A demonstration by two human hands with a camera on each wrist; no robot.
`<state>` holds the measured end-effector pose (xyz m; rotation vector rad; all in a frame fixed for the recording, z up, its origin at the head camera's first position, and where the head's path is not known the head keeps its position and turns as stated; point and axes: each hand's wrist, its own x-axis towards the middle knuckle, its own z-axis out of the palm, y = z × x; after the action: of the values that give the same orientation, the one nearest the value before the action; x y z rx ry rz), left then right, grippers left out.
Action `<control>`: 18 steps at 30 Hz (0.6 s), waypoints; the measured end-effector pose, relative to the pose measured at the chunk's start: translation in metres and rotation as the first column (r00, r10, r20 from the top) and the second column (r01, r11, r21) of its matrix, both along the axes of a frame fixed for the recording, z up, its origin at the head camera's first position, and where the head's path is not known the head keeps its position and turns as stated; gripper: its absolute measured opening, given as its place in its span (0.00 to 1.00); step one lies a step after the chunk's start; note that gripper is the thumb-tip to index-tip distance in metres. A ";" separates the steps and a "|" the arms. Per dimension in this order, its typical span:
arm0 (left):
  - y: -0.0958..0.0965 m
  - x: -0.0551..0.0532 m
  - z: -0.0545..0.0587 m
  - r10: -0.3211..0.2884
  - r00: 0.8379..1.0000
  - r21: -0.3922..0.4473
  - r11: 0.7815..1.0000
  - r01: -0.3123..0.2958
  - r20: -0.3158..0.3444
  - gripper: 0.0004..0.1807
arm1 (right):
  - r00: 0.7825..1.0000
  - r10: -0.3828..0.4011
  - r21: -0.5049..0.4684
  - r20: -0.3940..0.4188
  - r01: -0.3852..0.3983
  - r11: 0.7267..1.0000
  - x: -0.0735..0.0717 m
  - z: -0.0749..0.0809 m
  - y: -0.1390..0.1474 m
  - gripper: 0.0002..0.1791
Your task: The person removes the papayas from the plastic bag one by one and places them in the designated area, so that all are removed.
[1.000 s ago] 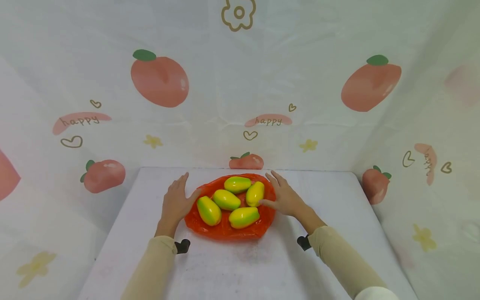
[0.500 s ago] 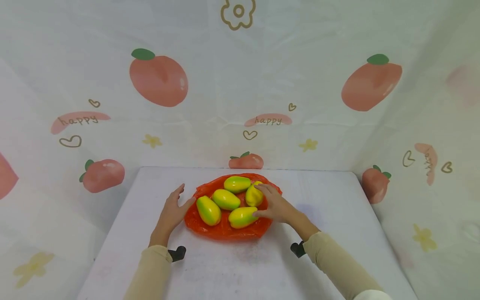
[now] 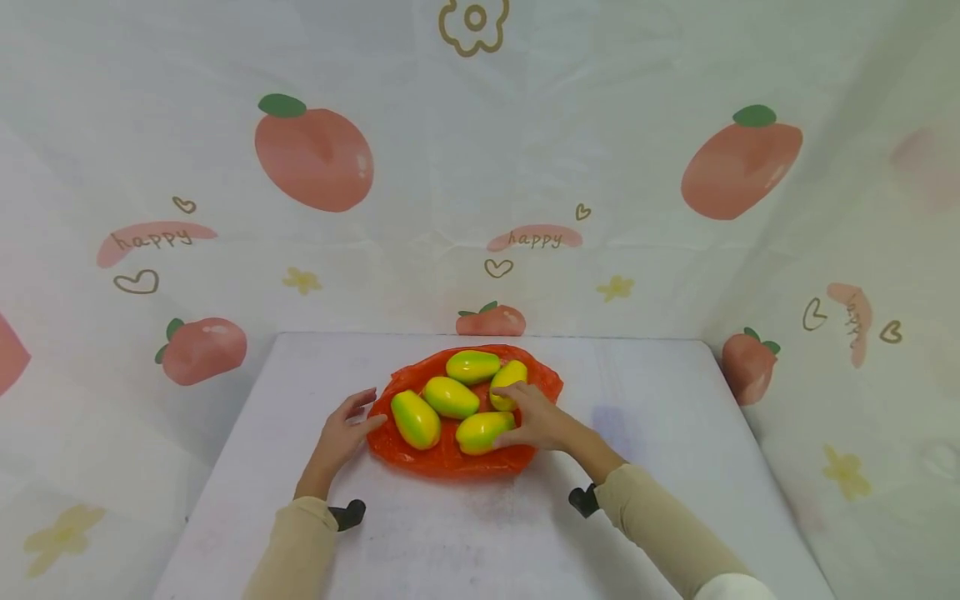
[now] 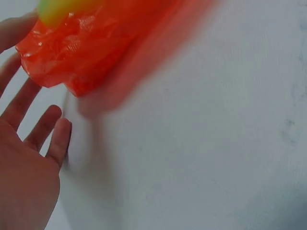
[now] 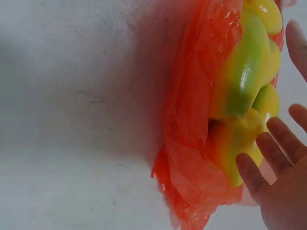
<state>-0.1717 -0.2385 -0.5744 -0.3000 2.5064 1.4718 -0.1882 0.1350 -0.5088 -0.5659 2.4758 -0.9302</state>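
Several glossy yellow-green fruits, papaya-like in shape, lie in an opened red plastic bag on the table. At the bag's left rim is my left hand, fingers loosely spread, thumb near the leftmost fruit. The left wrist view has that hand beside the red plastic, gripping nothing. My right hand hovers over the bag's right side. Its thumb is by the front right fruit and its fingers partly cover the right rear fruit. Spread, mostly straight fingers show in the right wrist view; contact is unclear.
The white tabletop extends around the bag. Behind and at both sides hangs a pale cloth printed with fruit, hearts and flowers. A dark wrist-worn device sits at the left cuff, another at the right.
My right hand has moved left and nearer, from the bag's right rim to over the right-hand fruits. My left hand has drawn back nearer along the left rim. The fruits stay put.
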 end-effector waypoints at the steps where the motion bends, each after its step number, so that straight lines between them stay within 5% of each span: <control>1: -0.001 0.000 -0.001 0.005 1.000 0.015 1.000 -0.005 0.004 0.39 | 1.000 0.011 -0.003 0.000 -0.011 1.000 0.000 0.000 -0.001 0.46; 8: -0.004 0.004 -0.006 -0.014 1.000 0.093 0.996 0.013 0.018 0.37 | 0.997 0.075 0.013 0.005 -0.075 0.997 0.001 0.003 -0.002 0.44; 18: -0.015 0.006 -0.004 -0.081 0.988 0.132 0.989 0.064 0.130 0.40 | 0.991 0.127 0.062 0.036 -0.129 0.990 -0.003 0.002 -0.009 0.43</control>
<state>-0.1659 -0.2531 -0.5789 -0.2734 2.2823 1.5213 -0.1912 0.1260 -0.5073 -0.6744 2.4005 -0.8012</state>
